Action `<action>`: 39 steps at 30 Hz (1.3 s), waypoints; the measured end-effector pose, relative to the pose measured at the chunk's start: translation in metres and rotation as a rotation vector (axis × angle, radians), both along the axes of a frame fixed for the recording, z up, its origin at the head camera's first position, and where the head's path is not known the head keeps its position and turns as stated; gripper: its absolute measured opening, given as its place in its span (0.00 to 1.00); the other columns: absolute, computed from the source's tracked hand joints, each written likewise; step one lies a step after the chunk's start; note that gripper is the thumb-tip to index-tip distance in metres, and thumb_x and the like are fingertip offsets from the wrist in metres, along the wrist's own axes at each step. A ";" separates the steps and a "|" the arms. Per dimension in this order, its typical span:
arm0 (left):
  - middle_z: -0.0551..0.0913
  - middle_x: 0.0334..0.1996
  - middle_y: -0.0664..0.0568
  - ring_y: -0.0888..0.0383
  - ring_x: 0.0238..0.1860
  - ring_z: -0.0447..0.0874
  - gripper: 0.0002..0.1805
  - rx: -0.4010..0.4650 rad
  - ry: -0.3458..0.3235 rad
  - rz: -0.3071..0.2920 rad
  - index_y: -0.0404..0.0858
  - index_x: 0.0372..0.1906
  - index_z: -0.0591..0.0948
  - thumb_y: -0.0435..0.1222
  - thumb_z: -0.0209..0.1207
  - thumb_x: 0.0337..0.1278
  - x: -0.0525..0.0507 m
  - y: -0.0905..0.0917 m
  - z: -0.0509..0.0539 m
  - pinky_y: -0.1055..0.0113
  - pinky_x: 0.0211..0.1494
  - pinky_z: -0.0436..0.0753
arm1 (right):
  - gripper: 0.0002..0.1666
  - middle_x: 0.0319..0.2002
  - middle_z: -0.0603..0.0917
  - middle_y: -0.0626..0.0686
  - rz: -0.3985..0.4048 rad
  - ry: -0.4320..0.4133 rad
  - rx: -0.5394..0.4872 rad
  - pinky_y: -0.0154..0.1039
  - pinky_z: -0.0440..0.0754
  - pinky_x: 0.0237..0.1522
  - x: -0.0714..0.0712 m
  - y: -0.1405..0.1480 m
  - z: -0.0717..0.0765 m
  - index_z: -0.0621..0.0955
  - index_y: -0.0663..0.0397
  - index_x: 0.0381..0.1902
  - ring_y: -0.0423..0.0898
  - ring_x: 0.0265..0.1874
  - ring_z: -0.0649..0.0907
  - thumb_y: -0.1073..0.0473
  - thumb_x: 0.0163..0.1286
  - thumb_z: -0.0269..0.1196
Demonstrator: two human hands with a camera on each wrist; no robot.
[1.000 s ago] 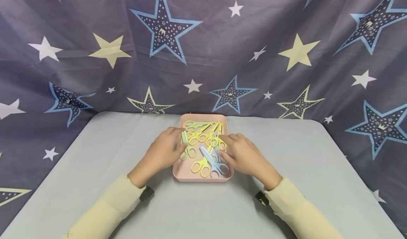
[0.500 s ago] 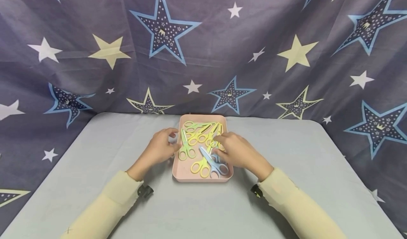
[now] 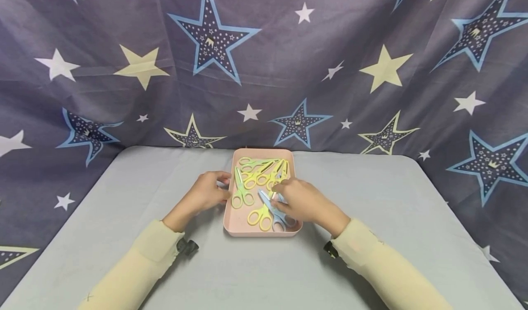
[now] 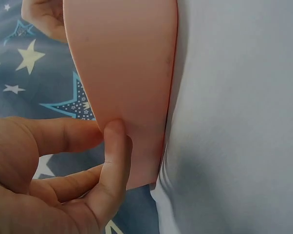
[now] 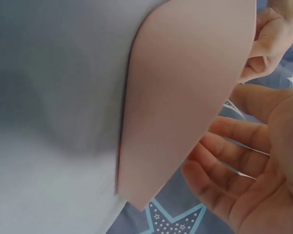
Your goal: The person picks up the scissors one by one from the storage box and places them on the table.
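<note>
My left hand (image 3: 205, 191) is at the left side of a pink tray (image 3: 235, 225) with loosely bent fingers. In the left wrist view, one of its fingertips (image 4: 115, 130) touches the tray's outer wall. Inside the tray, my right hand (image 3: 303, 201) reaches over light-blue scissors (image 3: 269, 203) and partly covers them. Its thumb and forefinger stand apart, and whether they touch the scissors is hidden. Yellow scissors (image 3: 255, 216) lie at the front, partly beneath the blue ones. Green scissors (image 3: 239, 187) lie along the left, beside several yellow and green pairs at the back.
A pale grey cloth (image 3: 264, 273) covers the table. Behind it hangs a dark curtain (image 3: 264, 76) printed with stars. Each cream sleeve (image 3: 136, 264) has a small black camera (image 3: 187, 246) at the wrist.
My left hand has drawn back left from the green scissors to the tray's side, and those scissors lie slightly further left. My right hand has moved left and slightly nearer, over the blue scissors.
</note>
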State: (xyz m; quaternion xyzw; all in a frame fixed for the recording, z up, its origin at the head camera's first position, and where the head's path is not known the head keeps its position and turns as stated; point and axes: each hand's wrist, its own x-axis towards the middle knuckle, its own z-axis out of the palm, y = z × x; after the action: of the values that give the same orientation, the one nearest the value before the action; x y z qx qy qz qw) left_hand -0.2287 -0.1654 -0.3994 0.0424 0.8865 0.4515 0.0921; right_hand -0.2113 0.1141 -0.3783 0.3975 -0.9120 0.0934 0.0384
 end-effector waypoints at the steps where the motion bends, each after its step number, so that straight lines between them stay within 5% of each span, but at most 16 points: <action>1: 0.79 0.58 0.35 0.55 0.32 0.90 0.34 0.006 -0.005 0.000 0.27 0.68 0.73 0.25 0.64 0.52 0.000 0.000 0.000 0.65 0.35 0.92 | 0.15 0.37 0.86 0.51 -0.002 -0.003 0.009 0.45 0.88 0.39 0.001 -0.001 0.000 0.87 0.56 0.47 0.47 0.36 0.84 0.51 0.71 0.69; 9: 0.80 0.57 0.36 0.54 0.31 0.90 0.34 0.018 -0.008 -0.001 0.26 0.68 0.73 0.25 0.64 0.52 0.000 0.000 0.002 0.64 0.33 0.92 | 0.10 0.29 0.82 0.42 -0.006 -0.057 0.090 0.39 0.82 0.29 0.014 -0.006 0.005 0.82 0.46 0.28 0.40 0.27 0.78 0.53 0.64 0.73; 18: 0.79 0.58 0.36 0.53 0.31 0.90 0.34 0.035 -0.017 0.002 0.26 0.68 0.73 0.24 0.63 0.52 0.001 0.001 0.003 0.63 0.34 0.92 | 0.14 0.19 0.71 0.42 0.017 -0.161 0.121 0.34 0.62 0.19 0.018 -0.008 0.003 0.80 0.49 0.25 0.39 0.19 0.66 0.55 0.56 0.77; 31: 0.79 0.57 0.36 0.51 0.30 0.90 0.34 0.044 -0.025 0.007 0.27 0.68 0.74 0.24 0.63 0.52 0.000 0.000 0.001 0.62 0.35 0.93 | 0.09 0.27 0.77 0.44 0.030 -0.129 0.103 0.32 0.75 0.21 0.010 -0.012 -0.010 0.80 0.47 0.28 0.40 0.25 0.74 0.64 0.58 0.72; 39: 0.79 0.57 0.36 0.51 0.30 0.90 0.34 0.054 -0.026 0.006 0.27 0.68 0.74 0.24 0.64 0.51 0.001 0.000 0.000 0.62 0.34 0.93 | 0.07 0.31 0.81 0.45 -0.018 -0.049 0.085 0.37 0.83 0.27 0.003 -0.018 -0.015 0.86 0.47 0.38 0.43 0.30 0.80 0.61 0.61 0.71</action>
State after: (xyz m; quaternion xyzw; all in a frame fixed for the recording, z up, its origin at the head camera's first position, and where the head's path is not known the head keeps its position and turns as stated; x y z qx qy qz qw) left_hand -0.2281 -0.1653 -0.3991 0.0362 0.8728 0.4761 0.1013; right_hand -0.2082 0.0963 -0.3931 0.3883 -0.9193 0.0639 0.0000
